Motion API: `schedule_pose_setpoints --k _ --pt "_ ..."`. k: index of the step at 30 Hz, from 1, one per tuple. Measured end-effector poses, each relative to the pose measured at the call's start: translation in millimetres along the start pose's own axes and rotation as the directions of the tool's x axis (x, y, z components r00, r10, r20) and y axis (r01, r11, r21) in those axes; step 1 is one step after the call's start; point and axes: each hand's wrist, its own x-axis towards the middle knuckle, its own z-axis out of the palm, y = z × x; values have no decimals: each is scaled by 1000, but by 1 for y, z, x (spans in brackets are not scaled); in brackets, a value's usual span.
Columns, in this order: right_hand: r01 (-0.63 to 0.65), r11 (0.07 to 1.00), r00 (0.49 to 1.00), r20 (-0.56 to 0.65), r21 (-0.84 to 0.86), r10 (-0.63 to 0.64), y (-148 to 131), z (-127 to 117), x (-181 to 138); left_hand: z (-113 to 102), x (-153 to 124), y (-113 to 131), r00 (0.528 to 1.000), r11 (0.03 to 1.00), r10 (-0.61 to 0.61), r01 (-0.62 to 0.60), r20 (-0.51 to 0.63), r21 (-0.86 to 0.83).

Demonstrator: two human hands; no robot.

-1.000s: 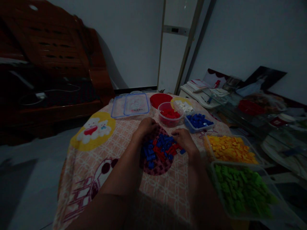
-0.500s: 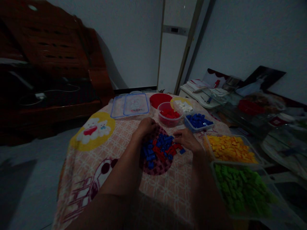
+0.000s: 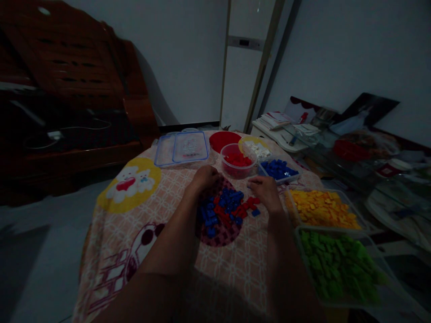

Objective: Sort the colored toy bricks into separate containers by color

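Blue toy blocks (image 3: 209,216) and red toy blocks (image 3: 243,210) lie mixed in a loose pile on a dark round patch of the tablecloth. At the pile's far left edge is my left hand (image 3: 206,176), its fingers curled together; what they hold, if anything, is hidden. My right hand (image 3: 264,188) is off the pile's right side with thumb and fingers pinched. Whatever sits between those fingertips is too small and dark to name. Just beyond the right hand stand a round clear tub (image 3: 237,171) of red blocks and a clear box (image 3: 283,180) of blue blocks.
Boxes of yellow blocks (image 3: 321,208) and green blocks (image 3: 336,264) stand along the table's right side. White blocks (image 3: 258,150), a red round lid (image 3: 224,141) and clear blue-edged lids (image 3: 190,148) lie at the back. A glass side table (image 3: 340,157) holds clutter.
My right hand has moved away from the pile, slightly farther back, and its fingers have come together in a pinch. The left hand has stayed nearly still.
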Motion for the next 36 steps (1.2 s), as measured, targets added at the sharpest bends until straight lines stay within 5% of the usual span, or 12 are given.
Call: schedule_pose_setpoints --k 3,8,13,17,23,26,32,36 --pt "-63 973 975 -194 221 107 -1 -3 2 1 1 0 1000 1000 -1 1 -6 -14" --pt "21 904 870 -453 428 195 8 -5 7 3 2 -1 1000 1000 -2 2 -8 -5" --pt "62 899 794 -567 433 219 19 -6 10 4 2 -2 1000 1000 5 -5 -21 6" --pt "32 941 806 -565 336 174 23 -7 10 4 2 -1 1000 1000 7 -7 -11 10" --pt "12 985 961 -273 172 36 11 1 6 3 2 -1 1000 1000 6 -7 -9 -9" --pt "89 994 994 -71 60 -84 2 10 2 2 1 -1 1000 1000 11 -12 -4 -14" --pt "292 930 916 345 -224 -205 -2 23 -6 3 2 -2 1000 1000 2 -2 8 10" --pt "361 867 885 421 -344 -201 -5 23 -8 4 3 -3 1000 1000 3 -3 2 0"
